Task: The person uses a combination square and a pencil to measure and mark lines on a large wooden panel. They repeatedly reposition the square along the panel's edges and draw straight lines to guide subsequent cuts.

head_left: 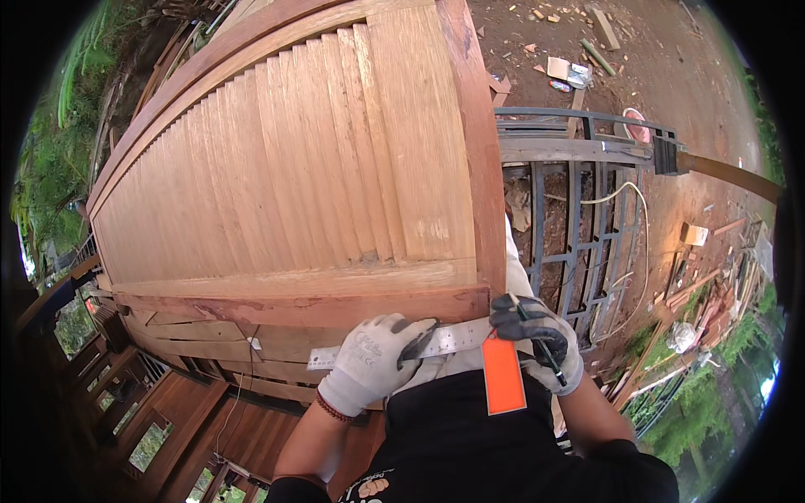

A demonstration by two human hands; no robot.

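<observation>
A louvred wooden panel lies in front of me, framed by reddish-brown boards. Along its near frame board runs a metal ruler, slightly tilted. My left hand, in a white and grey work glove, grips the ruler near its left part, thumb on top. My gloved right hand is closed around a dark pen at the ruler's right end, by the panel's near right corner. Below those fingers hangs an orange tag with a pale border; what it is fastened to is hard to see.
Right of the panel stands a dark metal frame with a pale hose looping over it. Wood scraps and litter cover the dirt ground beyond. A wooden deck lies lower left; greenery borders both sides.
</observation>
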